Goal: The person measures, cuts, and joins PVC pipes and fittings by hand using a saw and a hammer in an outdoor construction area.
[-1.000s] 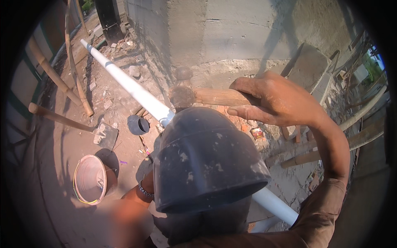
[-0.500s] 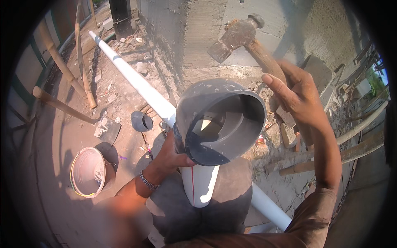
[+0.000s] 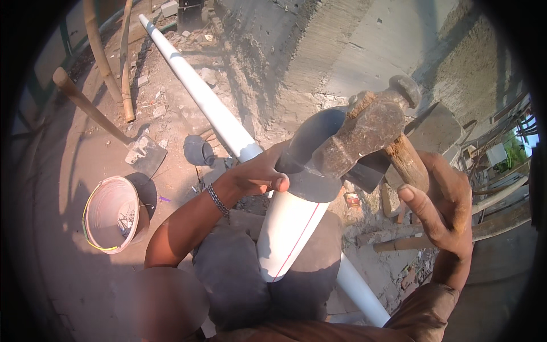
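Observation:
My left hand [image 3: 262, 171] grips the side of a dark grey pipe fitting [image 3: 313, 185], its thumb lying across the lower collar. The fitting sits on the upper end of a white plastic pipe [image 3: 290, 233] with a red line, which stands tilted between my knees. My right hand [image 3: 444, 208] holds a hammer by its wooden handle [image 3: 407, 162], thumb raised off it. The worn hammer head [image 3: 364, 134] is in front of the fitting and hides part of it. Whether the head touches the fitting I cannot tell.
A long white pipe [image 3: 196, 88] slants along the ground from far left to near right. At left are a bucket [image 3: 114, 214], a wooden-handled shovel [image 3: 148, 157] and a loose grey fitting [image 3: 198, 150]. A concrete wall [image 3: 347, 62] rises ahead; bamboo poles [image 3: 501, 222] lie at right.
The fitting has turned, so its wide mouth no longer faces me. The hammer has come down and nearer, in front of it. My left hand has shifted up with the fitting.

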The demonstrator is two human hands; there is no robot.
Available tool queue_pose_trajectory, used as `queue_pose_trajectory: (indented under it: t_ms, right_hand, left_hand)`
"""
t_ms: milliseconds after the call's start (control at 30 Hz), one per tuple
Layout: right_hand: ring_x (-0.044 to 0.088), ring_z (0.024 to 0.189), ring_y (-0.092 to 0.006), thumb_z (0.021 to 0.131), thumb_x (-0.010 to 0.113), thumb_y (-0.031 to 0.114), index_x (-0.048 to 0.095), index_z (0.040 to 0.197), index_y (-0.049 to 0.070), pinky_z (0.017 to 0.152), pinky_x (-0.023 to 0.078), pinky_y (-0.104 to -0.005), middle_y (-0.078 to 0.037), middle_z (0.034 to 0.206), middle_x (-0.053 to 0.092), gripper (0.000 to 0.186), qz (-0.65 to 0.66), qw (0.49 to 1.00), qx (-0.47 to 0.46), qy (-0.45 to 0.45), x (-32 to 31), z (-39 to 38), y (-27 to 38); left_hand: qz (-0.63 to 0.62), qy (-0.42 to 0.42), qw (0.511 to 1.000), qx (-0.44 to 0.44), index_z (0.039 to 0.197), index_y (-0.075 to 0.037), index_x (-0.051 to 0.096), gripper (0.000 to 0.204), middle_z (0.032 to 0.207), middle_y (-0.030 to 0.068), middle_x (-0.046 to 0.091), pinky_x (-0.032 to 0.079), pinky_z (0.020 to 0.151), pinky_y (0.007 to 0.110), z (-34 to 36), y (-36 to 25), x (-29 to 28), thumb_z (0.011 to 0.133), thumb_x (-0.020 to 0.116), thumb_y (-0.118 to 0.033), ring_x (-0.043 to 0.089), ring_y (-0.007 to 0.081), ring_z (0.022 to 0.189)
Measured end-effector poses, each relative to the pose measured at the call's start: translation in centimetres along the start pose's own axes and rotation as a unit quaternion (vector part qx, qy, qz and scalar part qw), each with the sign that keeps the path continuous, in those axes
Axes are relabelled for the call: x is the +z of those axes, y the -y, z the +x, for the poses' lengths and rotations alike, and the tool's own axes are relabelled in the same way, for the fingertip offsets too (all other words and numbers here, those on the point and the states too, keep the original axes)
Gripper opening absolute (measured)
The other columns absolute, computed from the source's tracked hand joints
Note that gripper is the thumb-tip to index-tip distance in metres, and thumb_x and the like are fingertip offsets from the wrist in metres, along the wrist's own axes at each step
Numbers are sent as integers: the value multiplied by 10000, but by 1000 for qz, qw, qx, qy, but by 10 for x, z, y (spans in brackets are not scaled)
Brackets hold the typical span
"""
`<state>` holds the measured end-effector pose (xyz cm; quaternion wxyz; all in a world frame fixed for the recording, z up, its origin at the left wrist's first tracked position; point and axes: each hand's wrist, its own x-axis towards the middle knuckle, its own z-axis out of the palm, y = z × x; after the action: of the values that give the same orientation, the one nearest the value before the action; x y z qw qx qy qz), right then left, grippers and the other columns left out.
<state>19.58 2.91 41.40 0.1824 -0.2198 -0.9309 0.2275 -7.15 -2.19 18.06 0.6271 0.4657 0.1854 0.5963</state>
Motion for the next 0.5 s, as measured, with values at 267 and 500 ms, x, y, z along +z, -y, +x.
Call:
queue_pose_trajectory:
  t_ms: [267,500]
  right_hand:
    - [581,546,-124,978,749,296,665,1008,-26,519,424,-306,-62,618,603,334,-167,986,9,-27,-5,3,29]
    - [672,563,-216,1001,718,306,629,1061,-8,533,481,-374,-131,643,643,333,-281,958,51,42,15,10,28]
  left_hand:
    - [392,-177,902,-25,1565,28,186,1265,1451,238,511,412,1175,450,-20,-16,58,675,969,-413,508,348,1392]
    - [388,-204,897,59,1541,24,160,1272,1459,261,459,408,1163,444,-24,-10,66,665,984,-392,514,347,1366]
